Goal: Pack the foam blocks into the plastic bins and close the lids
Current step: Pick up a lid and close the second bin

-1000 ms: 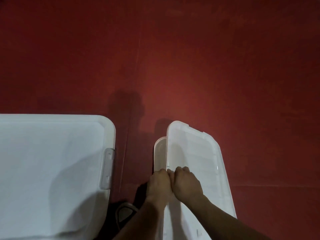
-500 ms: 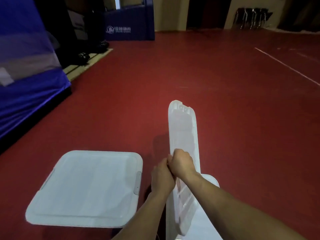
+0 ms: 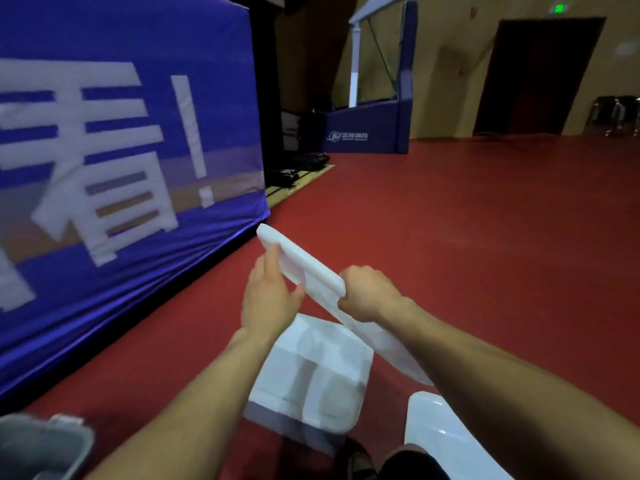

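White plastic lid (image 3: 304, 268) tilted | right hand (image 3: 367, 296) clenched round its edge | left hand (image 3: 270, 296) pinching its side | clear plastic bin (image 3: 287, 427) holding white foam blocks (image 3: 311, 375) beneath

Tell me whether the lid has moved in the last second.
Yes. The lid has risen away from the red floor and now hangs tilted above the bin, gripped by left hand and right hand.
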A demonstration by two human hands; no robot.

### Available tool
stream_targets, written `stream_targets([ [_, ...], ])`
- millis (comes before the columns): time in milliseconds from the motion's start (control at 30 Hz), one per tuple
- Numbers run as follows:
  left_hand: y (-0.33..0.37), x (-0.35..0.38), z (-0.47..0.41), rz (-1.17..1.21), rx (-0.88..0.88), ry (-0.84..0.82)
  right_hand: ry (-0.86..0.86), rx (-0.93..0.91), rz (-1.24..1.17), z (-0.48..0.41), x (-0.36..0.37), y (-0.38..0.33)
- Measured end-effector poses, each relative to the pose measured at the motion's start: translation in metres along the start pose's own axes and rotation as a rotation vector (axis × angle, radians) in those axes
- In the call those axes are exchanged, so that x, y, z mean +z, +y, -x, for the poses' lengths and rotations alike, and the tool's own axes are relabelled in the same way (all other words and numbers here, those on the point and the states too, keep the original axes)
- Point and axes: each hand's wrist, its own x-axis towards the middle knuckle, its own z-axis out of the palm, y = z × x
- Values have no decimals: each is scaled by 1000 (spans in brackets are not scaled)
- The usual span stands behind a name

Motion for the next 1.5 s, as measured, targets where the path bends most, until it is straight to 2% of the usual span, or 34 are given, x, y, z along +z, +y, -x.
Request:
stream_targets([
  [67,-30,-51,0,-93,-29,145,-39,-112,42,5,-6,-37],
  [133,-61,-100,5,-147,-101,200,-67,-237,81,10,-11,-71],
  [267,-128,-189,34,-147,-285,142,-134,-462,123,13,-16,-132],
  [433,-187,-272,109,3,-423,157,-214,-680,101,14,-9,-219],
  [667,-246,-354,197,75,-615,415,-305,-889,-1,24,12,-330],
  [800,-254,-386,235,72,-653,587,-257,-967,-89,27,17,-381],
  [933,-268,-414,256,55,-724,760,-171,-933,-166,6,22,-409],
  [1133,-328,-432,273,65,-841,861,-110,-693,-256,-68,84,-417],
  [1267,-388,-432,273,71,-916,932,-227,-520,-468,-116,160,-433],
  [1400,-457,-421,281,101,-1000,1011,-406,-399,-622,-189,289,-460],
  [1500,-517,-415,289,148,-1109,1071,-374,-385,-679,-190,345,-498],
])
